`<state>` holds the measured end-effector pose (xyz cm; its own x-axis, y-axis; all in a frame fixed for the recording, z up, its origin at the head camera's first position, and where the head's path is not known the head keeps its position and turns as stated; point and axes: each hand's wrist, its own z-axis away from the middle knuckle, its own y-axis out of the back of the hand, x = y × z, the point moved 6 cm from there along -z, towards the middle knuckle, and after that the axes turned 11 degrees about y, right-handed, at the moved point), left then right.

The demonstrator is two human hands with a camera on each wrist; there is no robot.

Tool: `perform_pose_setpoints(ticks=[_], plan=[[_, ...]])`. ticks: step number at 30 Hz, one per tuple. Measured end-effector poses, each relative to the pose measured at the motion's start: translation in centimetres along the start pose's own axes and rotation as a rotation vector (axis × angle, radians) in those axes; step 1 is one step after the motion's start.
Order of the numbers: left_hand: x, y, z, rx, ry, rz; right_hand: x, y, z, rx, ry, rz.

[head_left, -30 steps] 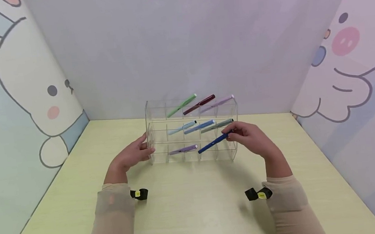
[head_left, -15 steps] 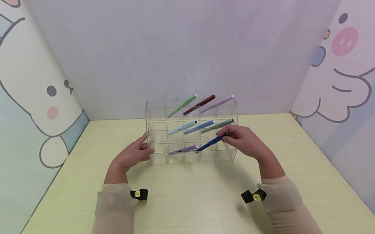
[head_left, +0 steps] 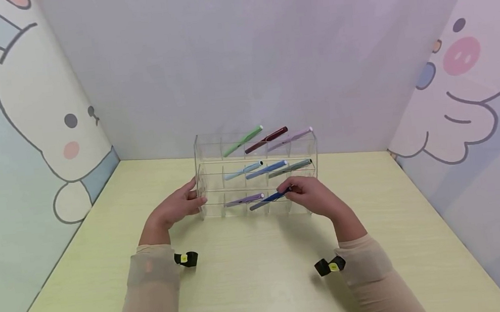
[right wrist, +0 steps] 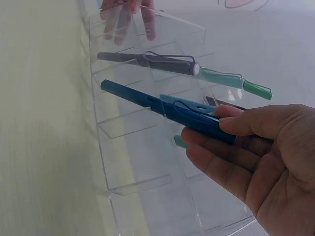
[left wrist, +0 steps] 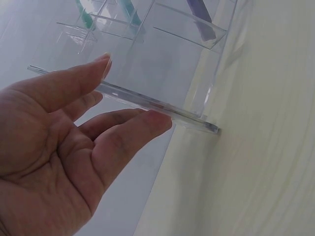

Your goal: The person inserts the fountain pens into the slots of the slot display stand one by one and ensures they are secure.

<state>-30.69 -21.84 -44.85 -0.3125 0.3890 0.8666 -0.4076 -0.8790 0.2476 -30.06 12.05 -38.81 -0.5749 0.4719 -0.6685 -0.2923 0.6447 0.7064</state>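
Note:
A clear pen rack (head_left: 212, 210) with three tiers of divided slots stands on the table. My left hand (head_left: 175, 208) holds its left side panel, thumb on one face and fingers on the other, as the left wrist view shows. Between thumb and fingers my right hand (head_left: 313, 197) pinches the cap end of a dark blue fountain pen (right wrist: 162, 107). The pen slants over the bottom tier, its far end pointing left and down, just right of a purple pen (head_left: 242, 200) lying there. In the right wrist view the purple pen (right wrist: 128, 60) lies beside it, clip up.
The middle tier bears a light blue pen (head_left: 243, 170), a blue pen (head_left: 266, 169) and a grey-green pen (head_left: 290, 168). On the top tier lean a green pen (head_left: 243, 141), a dark red pen (head_left: 266, 140) and a lilac pen (head_left: 290, 138). A wall rises behind the table (head_left: 253, 277).
My right hand has moved left and slightly down with the dark blue pen, bringing it near the purple pen in the bottom tier. My left hand has stayed on the rack.

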Motion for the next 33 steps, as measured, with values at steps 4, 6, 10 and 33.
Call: perform_pose_setpoints(ticks=[4, 6, 10, 33], plan=[[0.0, -0.1, 0.1, -0.001, 0.004, 0.0, 0.0, -0.6, -0.2, -0.013, -0.005, 0.003], [0.1, -0.1, 0.1, -0.003, 0.002, -0.005, -0.1, -0.7, -0.2, -0.018, -0.01, 0.012], [0.1, -0.1, 0.0, -0.006, 0.0, -0.009, -0.2, -0.8, -0.2, -0.021, -0.015, 0.03], [3.4, 1.2, 3.1, 0.261, -0.083, -0.279, -2.1, 5.0, 3.0, 0.048, -0.034, 0.184]])
